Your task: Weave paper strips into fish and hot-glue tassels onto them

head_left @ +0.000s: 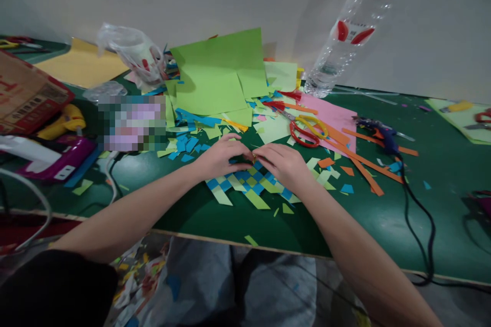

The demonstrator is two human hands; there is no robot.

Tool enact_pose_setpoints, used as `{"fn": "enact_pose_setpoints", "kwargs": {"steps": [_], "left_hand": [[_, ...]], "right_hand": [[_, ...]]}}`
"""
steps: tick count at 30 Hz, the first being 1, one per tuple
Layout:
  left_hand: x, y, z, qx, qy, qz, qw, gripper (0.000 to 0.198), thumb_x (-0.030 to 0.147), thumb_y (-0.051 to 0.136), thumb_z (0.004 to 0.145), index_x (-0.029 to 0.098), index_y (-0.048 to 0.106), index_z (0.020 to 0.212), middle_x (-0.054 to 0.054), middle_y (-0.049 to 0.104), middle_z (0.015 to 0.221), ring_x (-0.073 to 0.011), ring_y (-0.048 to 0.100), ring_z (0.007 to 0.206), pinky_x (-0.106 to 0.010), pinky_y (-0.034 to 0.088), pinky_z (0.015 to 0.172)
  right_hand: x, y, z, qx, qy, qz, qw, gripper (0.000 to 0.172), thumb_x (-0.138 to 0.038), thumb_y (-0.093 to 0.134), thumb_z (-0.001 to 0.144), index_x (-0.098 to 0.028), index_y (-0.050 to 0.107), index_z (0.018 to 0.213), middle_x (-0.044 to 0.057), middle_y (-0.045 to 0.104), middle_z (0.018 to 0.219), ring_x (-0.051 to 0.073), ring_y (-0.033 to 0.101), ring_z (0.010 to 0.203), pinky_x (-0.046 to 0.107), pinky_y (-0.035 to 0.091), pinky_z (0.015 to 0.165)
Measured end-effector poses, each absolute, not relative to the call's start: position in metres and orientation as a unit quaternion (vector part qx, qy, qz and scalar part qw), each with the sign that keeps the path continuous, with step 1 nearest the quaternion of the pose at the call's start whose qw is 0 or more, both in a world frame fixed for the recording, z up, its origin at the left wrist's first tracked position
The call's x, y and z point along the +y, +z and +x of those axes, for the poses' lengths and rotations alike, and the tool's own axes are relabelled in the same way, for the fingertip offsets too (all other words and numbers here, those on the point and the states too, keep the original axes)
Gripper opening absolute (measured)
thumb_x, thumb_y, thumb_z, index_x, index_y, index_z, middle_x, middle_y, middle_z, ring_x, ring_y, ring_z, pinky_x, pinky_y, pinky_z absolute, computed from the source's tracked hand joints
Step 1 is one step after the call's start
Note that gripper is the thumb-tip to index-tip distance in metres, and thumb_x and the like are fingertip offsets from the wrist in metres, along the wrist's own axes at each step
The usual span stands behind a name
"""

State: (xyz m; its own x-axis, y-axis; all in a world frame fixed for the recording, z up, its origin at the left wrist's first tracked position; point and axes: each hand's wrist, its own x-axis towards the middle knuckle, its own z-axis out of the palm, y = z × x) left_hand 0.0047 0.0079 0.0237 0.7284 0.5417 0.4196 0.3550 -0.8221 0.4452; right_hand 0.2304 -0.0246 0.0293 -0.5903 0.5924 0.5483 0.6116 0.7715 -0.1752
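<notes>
A mat woven from blue and light-green paper strips (249,184) lies on the green table (192,209) in front of me. My left hand (220,156) rests on its far left part, fingers curled and pinched at the top edge. My right hand (282,163) lies on its right part, fingertips pinched against those of the left hand near a strip end. What the fingertips pinch is too small to make out. Loose green strip ends stick out below the mat.
Green paper sheets (218,74), a pink sheet (333,115) and orange strips (364,163) lie behind the mat. Red-and-yellow scissors (307,130), a blue glue gun (383,135) with its black cord, a clear plastic bottle (345,41), a plastic bag (134,56), a cardboard box (26,92).
</notes>
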Motion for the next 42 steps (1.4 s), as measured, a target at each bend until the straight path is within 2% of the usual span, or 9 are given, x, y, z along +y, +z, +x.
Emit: {"fn": "enact_pose_setpoints", "kwargs": {"steps": [5, 10, 13, 19, 22, 26, 29, 37, 42], "left_hand": [[0.0060, 0.0247, 0.0066, 0.253, 0.261, 0.916, 0.173, 0.005, 0.029, 0.062, 0.091, 0.025, 0.064, 0.092, 0.003, 0.074, 0.089, -0.0134, 0.068, 0.081, -0.039, 0.034, 0.109], [0.0079, 0.0237, 0.0036, 0.300, 0.278, 0.899, 0.160, 0.021, 0.043, 0.066, 0.088, 0.023, 0.061, 0.086, 0.005, 0.059, 0.065, -0.0135, 0.057, 0.061, -0.037, 0.042, 0.091], [0.0080, 0.0244, 0.0031, 0.303, 0.292, 0.892, 0.164, 0.027, 0.047, 0.069, 0.084, 0.023, 0.061, 0.092, 0.003, 0.061, 0.071, -0.0150, 0.058, 0.067, -0.036, 0.041, 0.089], [0.0061, 0.0273, 0.0041, 0.266, 0.340, 0.897, 0.099, 0.014, 0.035, 0.063, 0.092, 0.024, 0.066, 0.084, -0.001, 0.071, 0.085, -0.0156, 0.064, 0.079, -0.037, 0.038, 0.089], [0.0053, 0.0282, 0.0030, 0.285, 0.344, 0.892, 0.072, 0.018, 0.042, 0.065, 0.090, 0.025, 0.068, 0.083, -0.002, 0.071, 0.087, -0.0171, 0.063, 0.081, -0.039, 0.038, 0.090], [0.0053, 0.0279, 0.0020, 0.300, 0.317, 0.894, 0.099, 0.028, 0.053, 0.068, 0.084, 0.026, 0.068, 0.089, -0.004, 0.072, 0.095, -0.0200, 0.064, 0.090, -0.040, 0.038, 0.094], [0.0055, 0.0269, 0.0022, 0.284, 0.326, 0.896, 0.103, 0.032, 0.055, 0.071, 0.081, 0.024, 0.067, 0.091, -0.004, 0.073, 0.091, -0.0203, 0.065, 0.089, -0.040, 0.038, 0.096], [0.0083, 0.0230, 0.0053, 0.241, 0.366, 0.894, 0.089, 0.015, 0.036, 0.066, 0.090, 0.022, 0.064, 0.087, 0.001, 0.072, 0.081, -0.0134, 0.065, 0.073, -0.036, 0.041, 0.092], [0.0089, 0.0241, 0.0061, 0.239, 0.364, 0.895, 0.093, 0.011, 0.030, 0.063, 0.093, 0.022, 0.064, 0.085, 0.002, 0.073, 0.080, -0.0123, 0.066, 0.071, -0.036, 0.041, 0.090]], "right_hand": [[-0.0236, 0.0275, 0.2304, -0.892, -0.015, -0.336, 0.300, 0.021, -0.020, 0.048, 0.098, -0.019, 0.068, 0.105, 0.007, 0.075, 0.099, 0.019, 0.069, 0.090, 0.033, 0.055, 0.081], [-0.0241, 0.0264, 0.2291, -0.886, 0.030, -0.332, 0.323, 0.019, -0.023, 0.050, 0.098, -0.021, 0.067, 0.106, 0.006, 0.074, 0.101, 0.018, 0.069, 0.094, 0.032, 0.056, 0.083], [-0.0246, 0.0259, 0.2288, -0.887, 0.043, -0.325, 0.326, 0.019, -0.024, 0.050, 0.098, -0.021, 0.068, 0.106, 0.006, 0.074, 0.103, 0.018, 0.070, 0.096, 0.032, 0.056, 0.084], [-0.0256, 0.0259, 0.2287, -0.887, 0.034, -0.308, 0.342, 0.020, -0.024, 0.049, 0.099, -0.020, 0.067, 0.107, 0.006, 0.075, 0.102, 0.017, 0.070, 0.094, 0.030, 0.056, 0.083], [-0.0260, 0.0267, 0.2281, -0.885, 0.015, -0.293, 0.361, 0.019, -0.022, 0.051, 0.098, -0.019, 0.067, 0.107, 0.006, 0.075, 0.101, 0.017, 0.070, 0.095, 0.030, 0.056, 0.084], [-0.0271, 0.0287, 0.2272, -0.880, -0.003, -0.285, 0.380, 0.016, -0.020, 0.054, 0.097, -0.017, 0.067, 0.106, 0.007, 0.075, 0.099, 0.017, 0.070, 0.093, 0.029, 0.056, 0.084], [-0.0280, 0.0301, 0.2268, -0.881, -0.001, -0.287, 0.376, 0.017, -0.020, 0.053, 0.098, -0.017, 0.067, 0.106, 0.006, 0.075, 0.099, 0.016, 0.070, 0.092, 0.028, 0.056, 0.083], [-0.0269, 0.0282, 0.2259, -0.880, 0.016, -0.274, 0.387, 0.014, -0.020, 0.054, 0.097, -0.018, 0.066, 0.104, 0.006, 0.075, 0.097, 0.016, 0.072, 0.089, 0.027, 0.057, 0.078], [-0.0271, 0.0270, 0.2262, -0.880, 0.029, -0.279, 0.383, 0.015, -0.021, 0.053, 0.098, -0.020, 0.066, 0.106, 0.005, 0.075, 0.099, 0.016, 0.072, 0.090, 0.027, 0.058, 0.078]]}}
